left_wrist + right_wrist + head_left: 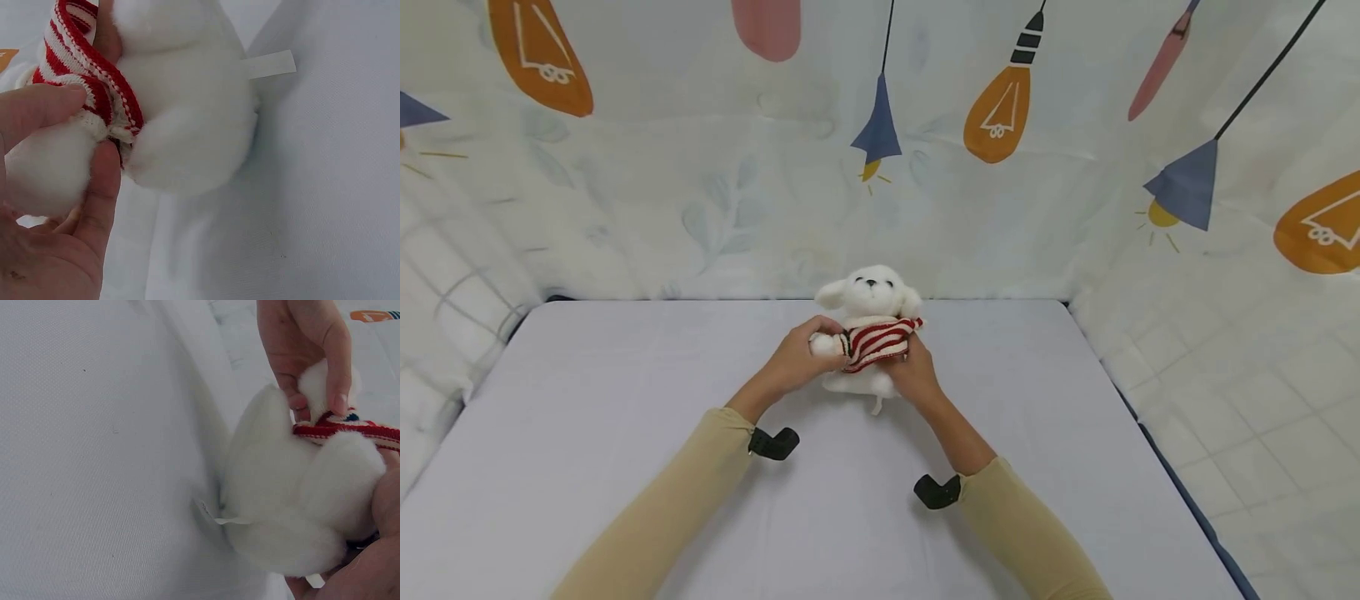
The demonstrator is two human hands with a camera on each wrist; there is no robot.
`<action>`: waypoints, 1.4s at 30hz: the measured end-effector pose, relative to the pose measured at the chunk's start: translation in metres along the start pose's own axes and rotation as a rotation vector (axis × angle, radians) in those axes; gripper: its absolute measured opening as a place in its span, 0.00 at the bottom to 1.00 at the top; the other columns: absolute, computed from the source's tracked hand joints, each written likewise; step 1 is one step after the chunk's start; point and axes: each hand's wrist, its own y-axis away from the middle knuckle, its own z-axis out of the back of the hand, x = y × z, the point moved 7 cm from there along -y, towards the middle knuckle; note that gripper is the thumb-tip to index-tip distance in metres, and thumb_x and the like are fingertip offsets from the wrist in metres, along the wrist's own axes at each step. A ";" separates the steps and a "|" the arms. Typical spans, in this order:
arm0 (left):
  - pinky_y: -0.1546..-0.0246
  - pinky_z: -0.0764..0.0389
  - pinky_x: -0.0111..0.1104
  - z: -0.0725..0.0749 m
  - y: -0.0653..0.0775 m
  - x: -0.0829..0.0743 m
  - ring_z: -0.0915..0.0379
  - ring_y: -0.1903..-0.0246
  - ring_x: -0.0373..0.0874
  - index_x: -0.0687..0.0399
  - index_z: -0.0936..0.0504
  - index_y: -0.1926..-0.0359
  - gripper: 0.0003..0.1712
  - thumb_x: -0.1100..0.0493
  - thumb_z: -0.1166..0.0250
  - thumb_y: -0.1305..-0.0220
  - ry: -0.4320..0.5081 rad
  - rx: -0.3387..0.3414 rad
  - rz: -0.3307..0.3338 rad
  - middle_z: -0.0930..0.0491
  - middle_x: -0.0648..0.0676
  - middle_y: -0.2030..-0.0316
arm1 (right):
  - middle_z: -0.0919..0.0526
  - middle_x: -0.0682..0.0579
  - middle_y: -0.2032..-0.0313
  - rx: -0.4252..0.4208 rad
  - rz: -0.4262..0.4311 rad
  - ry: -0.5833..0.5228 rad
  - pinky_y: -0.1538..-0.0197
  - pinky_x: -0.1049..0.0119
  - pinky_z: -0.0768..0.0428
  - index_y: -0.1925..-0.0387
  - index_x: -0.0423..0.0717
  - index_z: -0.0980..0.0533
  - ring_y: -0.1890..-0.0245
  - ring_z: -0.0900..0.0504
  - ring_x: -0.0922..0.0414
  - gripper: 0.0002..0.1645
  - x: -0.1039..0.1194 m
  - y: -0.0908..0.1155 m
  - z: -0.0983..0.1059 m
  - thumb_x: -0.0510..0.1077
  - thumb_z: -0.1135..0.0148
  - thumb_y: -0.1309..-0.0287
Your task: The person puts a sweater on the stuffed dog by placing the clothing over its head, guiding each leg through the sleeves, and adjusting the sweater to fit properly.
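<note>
- Head: the toy [874,307] is just off centre toward 6 o'clock. At its 9 our left hand [801,358] pinches the knit [880,340]; at its 4 our right hand [917,375] hides its fingers, so we can't tell its hold. If that support is loose, the toy could twist. Only here do we see its face.
- Left wrist: we see the pinch beside a paw [50,165]; a hard tug might snag the yarn.
- Right wrist: we see a tag [232,520] at the toy's 8.
</note>
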 end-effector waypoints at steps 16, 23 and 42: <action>0.46 0.29 0.44 -0.007 -0.001 -0.007 0.29 0.47 0.50 0.50 0.26 0.53 0.21 0.55 0.33 0.48 -0.091 -0.144 0.021 0.23 0.54 0.49 | 0.22 0.43 0.42 -0.003 0.061 0.054 0.40 0.51 0.25 0.38 0.43 0.35 0.42 0.23 0.48 0.32 0.005 0.004 -0.006 0.48 0.36 0.41; 0.46 0.27 0.45 -0.006 0.001 -0.015 0.27 0.49 0.51 0.53 0.24 0.52 0.20 0.59 0.35 0.49 -0.121 -0.184 -0.002 0.21 0.56 0.51 | 0.22 0.44 0.42 -0.006 0.073 0.051 0.41 0.51 0.24 0.37 0.44 0.35 0.43 0.22 0.49 0.33 0.006 0.005 -0.006 0.47 0.36 0.41; 0.52 0.24 0.43 -0.009 0.001 -0.025 0.26 0.49 0.49 0.52 0.16 0.55 0.14 0.66 0.35 0.44 -0.061 -0.210 -0.171 0.21 0.53 0.53 | 0.23 0.44 0.41 0.009 0.043 0.034 0.40 0.50 0.25 0.37 0.43 0.35 0.42 0.23 0.48 0.32 0.000 0.004 -0.002 0.45 0.37 0.41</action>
